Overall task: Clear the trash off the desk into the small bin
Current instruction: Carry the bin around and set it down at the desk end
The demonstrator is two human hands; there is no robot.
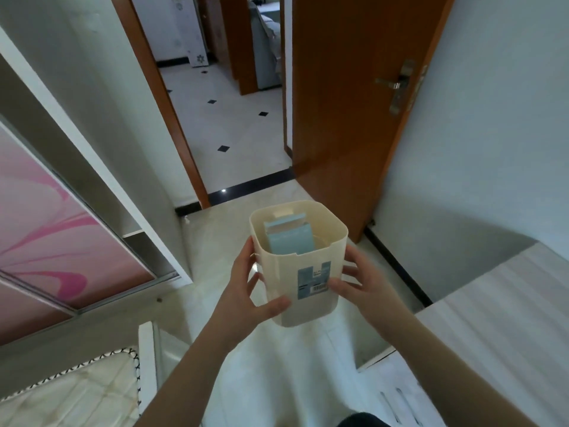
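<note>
A small cream plastic bin (288,274) with a blue label on its near side is held up in the air over the floor, in the middle of the view. My left hand (249,291) grips its left side, thumb across the front. My right hand (358,285) clasps its right side, thumb beside the label. Inside the bin stands a light blue carton (289,237), leaning against the far wall. The desk (505,306), pale wood grain, runs along the lower right; the part in view is bare.
An open brown door (348,112) stands ahead on the right, with a tiled hallway beyond. A wardrobe with a pink sliding panel (46,235) fills the left. A bed corner (80,392) lies at the lower left. White drawers (397,392) sit under the desk.
</note>
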